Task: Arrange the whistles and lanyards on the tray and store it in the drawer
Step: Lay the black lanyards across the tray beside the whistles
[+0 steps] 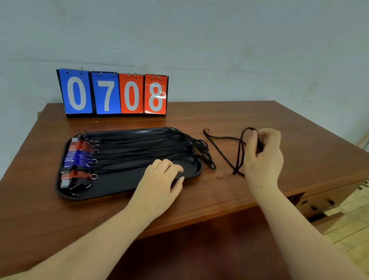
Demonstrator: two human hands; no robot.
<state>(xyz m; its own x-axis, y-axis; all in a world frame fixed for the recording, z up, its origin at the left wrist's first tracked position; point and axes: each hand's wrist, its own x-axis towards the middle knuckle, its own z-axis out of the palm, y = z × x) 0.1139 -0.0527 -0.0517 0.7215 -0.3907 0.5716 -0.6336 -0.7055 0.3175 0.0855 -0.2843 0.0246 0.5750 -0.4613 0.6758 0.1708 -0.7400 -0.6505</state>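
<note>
A black tray (114, 189) lies on the wooden desk (293, 137). Several red, blue and black whistles (79, 160) line its left end, and their black lanyards (146, 145) stretch rightward, with loops spilling over the tray's right rim. My left hand (163, 181) rests on the tray's front right part, fingers lightly curled on the lanyards. To the right of the tray, my right hand (262, 150) grips a loose black lanyard (223, 148) whose loop rises over the fingers while the rest trails on the desk. A dark object in that fist is mostly hidden.
A flip scoreboard (113, 93) reading 0708 stands at the desk's back left, against the wall. Desk drawers with dark handles (322, 204) show at the right side below the desktop, one pulled partly out. Wooden floor lies beyond to the right.
</note>
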